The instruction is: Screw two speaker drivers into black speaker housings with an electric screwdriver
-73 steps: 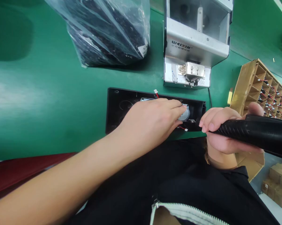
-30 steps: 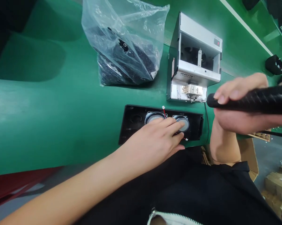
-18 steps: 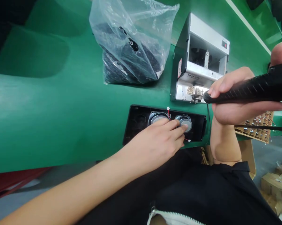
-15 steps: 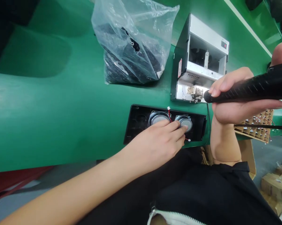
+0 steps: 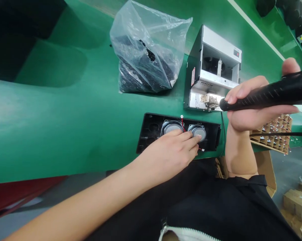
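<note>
My left hand [image 5: 169,149] lies over a black speaker housing [image 5: 151,129], its fingers bent and pressed together on the right speaker [image 5: 198,134]. Under its far edge shows part of the left speaker [image 5: 172,126]. Red wires with white plugs [image 5: 182,117] stick up between and below the speakers. My thumb is hidden. In my right hand [image 5: 246,115] is a black electric screwdriver [image 5: 269,95], held level with my fingers wrapped round it. Its tip points left, at the metal pick-up of a silver screw feeder [image 5: 218,73].
A clear plastic bag [image 5: 151,57] of black parts stands behind the housing on the green table [image 5: 53,134]. At the right, a cardboard divider tray [image 5: 274,134] holds several wired parts. A black cable [image 5: 274,134] crosses over it. Cardboard boxes [image 5: 295,204] stand on the floor.
The view has shifted slightly, so the bag and the housing's left end appear further right. Both hands keep their holds, and the screwdriver tip stays at the screw feeder.
</note>
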A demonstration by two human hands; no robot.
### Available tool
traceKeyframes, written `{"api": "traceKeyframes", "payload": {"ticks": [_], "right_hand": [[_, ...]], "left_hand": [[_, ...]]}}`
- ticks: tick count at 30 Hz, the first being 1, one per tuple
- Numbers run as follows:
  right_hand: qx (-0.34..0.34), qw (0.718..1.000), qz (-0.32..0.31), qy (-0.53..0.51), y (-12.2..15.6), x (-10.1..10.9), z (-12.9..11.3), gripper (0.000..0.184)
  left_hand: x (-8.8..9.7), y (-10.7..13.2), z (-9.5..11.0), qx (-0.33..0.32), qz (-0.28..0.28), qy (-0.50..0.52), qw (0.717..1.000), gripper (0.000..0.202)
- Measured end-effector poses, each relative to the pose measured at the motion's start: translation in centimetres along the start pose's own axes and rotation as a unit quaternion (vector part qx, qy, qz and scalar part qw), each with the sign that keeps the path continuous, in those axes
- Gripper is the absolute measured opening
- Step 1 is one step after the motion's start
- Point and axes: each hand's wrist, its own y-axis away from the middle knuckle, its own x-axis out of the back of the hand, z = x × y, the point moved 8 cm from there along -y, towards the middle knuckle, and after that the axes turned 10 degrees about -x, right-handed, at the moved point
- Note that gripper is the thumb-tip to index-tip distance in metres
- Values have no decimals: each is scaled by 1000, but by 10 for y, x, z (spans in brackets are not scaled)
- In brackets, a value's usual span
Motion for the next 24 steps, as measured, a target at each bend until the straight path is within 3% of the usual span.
{"api": "traceKeyframes", "payload": {"ticks": [4, 6, 11, 16, 18, 24], "right_hand": [[58, 996, 63, 13, -1, -2, 8, 63], [62, 997, 52, -20, 0, -9, 7, 64], [50, 995, 45, -75, -1, -13, 3, 102], [47, 997, 50, 19, -5, -9, 14, 67], [36, 997, 49, 43, -6, -6, 21, 65], [-40, 998, 21, 50, -2, 2, 56, 100]], "left_hand": [[0, -1, -1, 1, 14, 14, 1000, 23], [0, -1, -1, 3, 18, 18, 1000, 25], [1, 0, -2, 7, 13, 20, 1000, 25], [2, 0, -2, 10, 21, 19, 1000, 29], [2, -1, -3, 9, 23, 19, 1000, 29], [0, 1, -2, 3, 22, 22, 1000, 21]]}}
